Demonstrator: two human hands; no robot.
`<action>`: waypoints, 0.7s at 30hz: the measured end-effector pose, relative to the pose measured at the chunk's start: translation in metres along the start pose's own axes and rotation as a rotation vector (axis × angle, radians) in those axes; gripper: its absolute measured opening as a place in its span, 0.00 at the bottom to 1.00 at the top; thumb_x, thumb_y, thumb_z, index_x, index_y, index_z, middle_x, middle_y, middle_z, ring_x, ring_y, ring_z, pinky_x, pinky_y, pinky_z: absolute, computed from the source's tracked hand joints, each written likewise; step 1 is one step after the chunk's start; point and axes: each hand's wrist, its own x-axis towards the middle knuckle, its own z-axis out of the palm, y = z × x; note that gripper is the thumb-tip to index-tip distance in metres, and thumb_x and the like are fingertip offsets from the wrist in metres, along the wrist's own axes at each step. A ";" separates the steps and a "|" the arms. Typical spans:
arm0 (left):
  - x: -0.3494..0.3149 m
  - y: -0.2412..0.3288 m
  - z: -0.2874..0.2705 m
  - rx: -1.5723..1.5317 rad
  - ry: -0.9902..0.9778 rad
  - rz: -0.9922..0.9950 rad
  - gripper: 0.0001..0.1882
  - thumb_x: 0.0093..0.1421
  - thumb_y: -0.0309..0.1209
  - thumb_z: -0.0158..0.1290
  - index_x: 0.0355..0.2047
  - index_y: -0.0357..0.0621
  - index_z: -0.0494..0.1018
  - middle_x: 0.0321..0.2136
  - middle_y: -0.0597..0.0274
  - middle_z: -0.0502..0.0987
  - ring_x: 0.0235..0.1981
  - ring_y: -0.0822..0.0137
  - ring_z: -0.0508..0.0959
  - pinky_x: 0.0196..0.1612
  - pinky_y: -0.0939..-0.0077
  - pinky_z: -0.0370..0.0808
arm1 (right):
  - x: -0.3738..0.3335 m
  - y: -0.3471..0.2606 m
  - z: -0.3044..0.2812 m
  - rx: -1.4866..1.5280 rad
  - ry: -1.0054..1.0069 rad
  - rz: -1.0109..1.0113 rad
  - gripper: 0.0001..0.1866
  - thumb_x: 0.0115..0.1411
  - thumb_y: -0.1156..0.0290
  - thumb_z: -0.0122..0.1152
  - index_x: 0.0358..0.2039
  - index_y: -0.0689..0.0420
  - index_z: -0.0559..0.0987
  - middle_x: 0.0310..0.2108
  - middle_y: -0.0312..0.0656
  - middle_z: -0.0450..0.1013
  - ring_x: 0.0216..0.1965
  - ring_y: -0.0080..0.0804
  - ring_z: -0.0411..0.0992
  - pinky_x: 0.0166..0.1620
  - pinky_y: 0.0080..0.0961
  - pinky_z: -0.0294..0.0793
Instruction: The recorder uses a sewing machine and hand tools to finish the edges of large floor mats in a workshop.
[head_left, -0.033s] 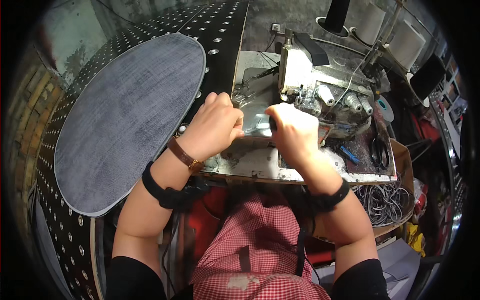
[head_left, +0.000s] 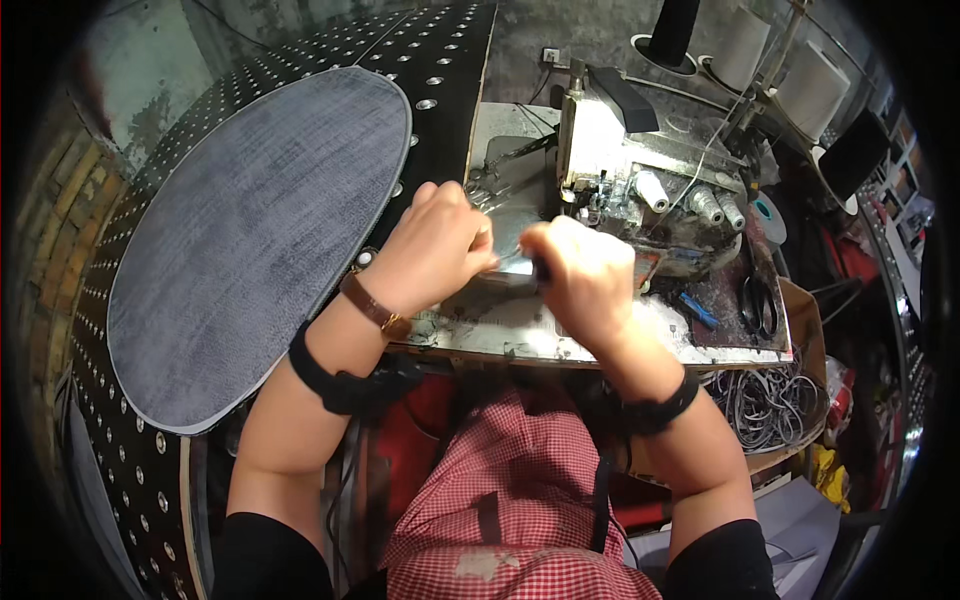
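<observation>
Both my hands are raised in front of the sewing machine [head_left: 600,150], over its metal work plate. My left hand [head_left: 435,245] is closed, thumb against the curled fingers. Facing it, my right hand [head_left: 585,275] is closed too and somewhat blurred. A dark, narrow piece [head_left: 541,268] shows under the right fingers; its kind I cannot make out. Something thin and pale [head_left: 510,256] seems to run between the two hands, too blurred to name. To the left of my left hand lies a large grey oval fabric piece [head_left: 260,240] with a piped edge, touched by neither hand.
Black scissors [head_left: 759,305] and a small blue tool [head_left: 698,310] lie on the machine table's right side. A cardboard box [head_left: 805,330] of tangled grey strips [head_left: 765,405] stands below. Thread cones [head_left: 815,88] rise at the back right. A perforated black table [head_left: 440,75] extends left.
My hands have drawn slightly closer together, the right one shifting a little left and the left one a little right. The oval piece and machine stay put.
</observation>
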 end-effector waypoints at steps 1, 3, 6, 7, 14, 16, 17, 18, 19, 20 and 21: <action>0.007 -0.004 0.005 0.000 0.001 -0.012 0.08 0.43 0.30 0.60 0.18 0.43 0.72 0.24 0.58 0.69 0.32 0.59 0.67 0.40 0.70 0.65 | 0.001 -0.019 -0.011 -0.028 -0.093 -0.036 0.05 0.44 0.70 0.54 0.24 0.54 0.71 0.19 0.36 0.65 0.18 0.29 0.67 0.21 0.24 0.65; 0.027 0.003 0.015 -0.300 -0.016 -0.013 0.07 0.44 0.30 0.59 0.19 0.42 0.73 0.21 0.57 0.72 0.27 0.63 0.72 0.34 0.71 0.69 | -0.013 -0.037 -0.010 0.149 0.038 -0.146 0.09 0.42 0.76 0.55 0.28 0.55 0.74 0.15 0.35 0.60 0.15 0.29 0.63 0.18 0.25 0.63; 0.034 0.004 0.038 -0.535 -0.109 -0.060 0.07 0.47 0.29 0.54 0.22 0.37 0.73 0.20 0.57 0.74 0.23 0.70 0.74 0.26 0.78 0.69 | -0.027 -0.049 -0.009 0.231 0.018 -0.160 0.10 0.43 0.75 0.55 0.29 0.58 0.75 0.16 0.36 0.62 0.15 0.29 0.64 0.18 0.26 0.63; 0.037 0.004 0.033 -0.537 -0.106 -0.050 0.07 0.47 0.29 0.54 0.22 0.37 0.73 0.20 0.57 0.74 0.23 0.70 0.74 0.26 0.78 0.69 | -0.029 -0.042 -0.005 0.222 0.019 -0.162 0.10 0.43 0.75 0.55 0.29 0.58 0.75 0.16 0.36 0.62 0.15 0.29 0.64 0.18 0.26 0.63; -0.037 -0.002 -0.068 -0.828 -0.301 0.110 0.03 0.43 0.26 0.58 0.19 0.41 0.75 0.25 0.67 0.70 0.31 0.73 0.67 0.36 0.82 0.62 | -0.016 -0.002 0.006 0.319 0.043 0.431 0.09 0.47 0.80 0.60 0.31 0.58 0.78 0.27 0.43 0.75 0.27 0.36 0.74 0.32 0.25 0.73; -0.045 -0.003 -0.072 -0.840 -0.294 0.033 0.06 0.48 0.26 0.55 0.28 0.39 0.75 0.28 0.67 0.73 0.29 0.76 0.69 0.35 0.83 0.65 | -0.009 -0.030 -0.007 0.393 0.055 0.292 0.11 0.44 0.82 0.58 0.31 0.57 0.78 0.26 0.43 0.75 0.27 0.36 0.74 0.31 0.24 0.73; -0.044 0.001 -0.071 -0.913 -0.289 -0.149 0.09 0.51 0.27 0.54 0.33 0.37 0.74 0.29 0.66 0.74 0.29 0.77 0.70 0.35 0.84 0.67 | -0.009 -0.048 -0.011 0.462 0.041 0.224 0.12 0.43 0.82 0.58 0.31 0.57 0.78 0.26 0.43 0.75 0.27 0.36 0.74 0.31 0.25 0.73; -0.037 0.003 -0.059 -0.995 -0.234 -0.230 0.12 0.53 0.27 0.52 0.38 0.35 0.71 0.33 0.62 0.74 0.27 0.79 0.68 0.32 0.87 0.66 | -0.011 -0.065 -0.015 0.605 0.008 0.110 0.12 0.42 0.81 0.57 0.31 0.58 0.78 0.27 0.42 0.75 0.26 0.35 0.74 0.29 0.24 0.73; -0.031 0.006 -0.046 -1.071 -0.170 -0.315 0.16 0.56 0.28 0.50 0.44 0.34 0.68 0.37 0.59 0.75 0.26 0.82 0.67 0.29 0.91 0.66 | -0.015 -0.083 -0.019 0.752 -0.024 -0.012 0.13 0.42 0.80 0.57 0.31 0.58 0.78 0.27 0.42 0.75 0.25 0.33 0.74 0.27 0.24 0.72; -0.023 0.015 -0.035 -1.070 -0.255 -0.431 0.19 0.58 0.30 0.48 0.48 0.33 0.64 0.34 0.60 0.76 0.21 0.84 0.66 0.24 0.93 0.64 | -0.021 -0.101 -0.022 0.818 -0.011 -0.093 0.12 0.43 0.78 0.56 0.32 0.58 0.77 0.29 0.41 0.75 0.24 0.32 0.73 0.25 0.23 0.72; -0.014 0.031 -0.023 -1.201 -0.371 -0.518 0.18 0.57 0.28 0.47 0.47 0.31 0.64 0.30 0.59 0.77 0.17 0.83 0.64 0.20 0.91 0.63 | -0.026 -0.116 -0.026 0.879 0.002 -0.171 0.12 0.44 0.76 0.56 0.32 0.59 0.77 0.30 0.40 0.74 0.24 0.30 0.73 0.24 0.22 0.72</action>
